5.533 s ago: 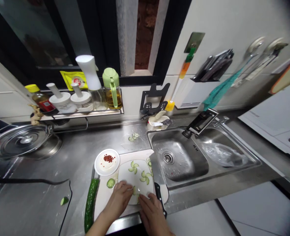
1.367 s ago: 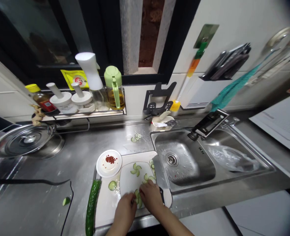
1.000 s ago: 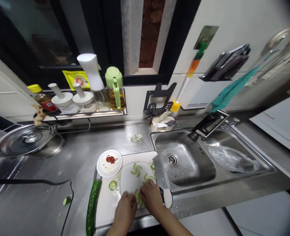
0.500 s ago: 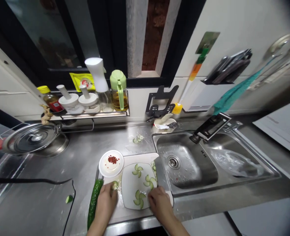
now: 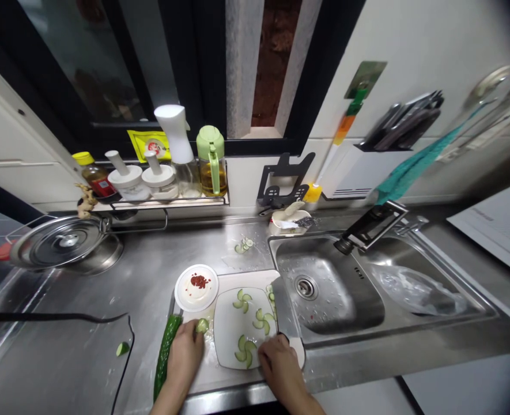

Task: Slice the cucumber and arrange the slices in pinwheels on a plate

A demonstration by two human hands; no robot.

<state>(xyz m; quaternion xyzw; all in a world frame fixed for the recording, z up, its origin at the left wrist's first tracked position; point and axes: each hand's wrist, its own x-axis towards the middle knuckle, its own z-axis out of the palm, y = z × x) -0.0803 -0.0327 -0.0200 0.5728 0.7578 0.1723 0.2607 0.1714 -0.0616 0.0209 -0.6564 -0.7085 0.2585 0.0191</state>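
Observation:
A squarish white plate (image 5: 224, 311) lies on the cutting board (image 5: 207, 374), bearing three pinwheels of cucumber slices (image 5: 245, 350). My left hand (image 5: 186, 349) is closed at the plate's left, its fingertips on a cucumber slice (image 5: 202, 325). Beside that hand lies a whole cucumber (image 5: 166, 351). At the plate's lower right edge my right hand (image 5: 279, 363) has its fingers curled together; what they hold, if anything, is hidden. A cleaver (image 5: 286, 308) rests on the board's right side, its handle partly under that hand. More cucumber slices (image 5: 271, 297) lie beside the blade.
A round white dish (image 5: 196, 297) with chopped red bits stands above my left hand. The sink (image 5: 336, 305) is to the right. Cucumber scraps (image 5: 244, 246) lie behind the board, a cucumber end (image 5: 122, 349) far left. A black cord (image 5: 131, 340) crosses the counter.
My right hand has shifted slightly left and down, and the dark end of the cleaver's handle now shows beside it. My left hand has drawn back slightly from the slice.

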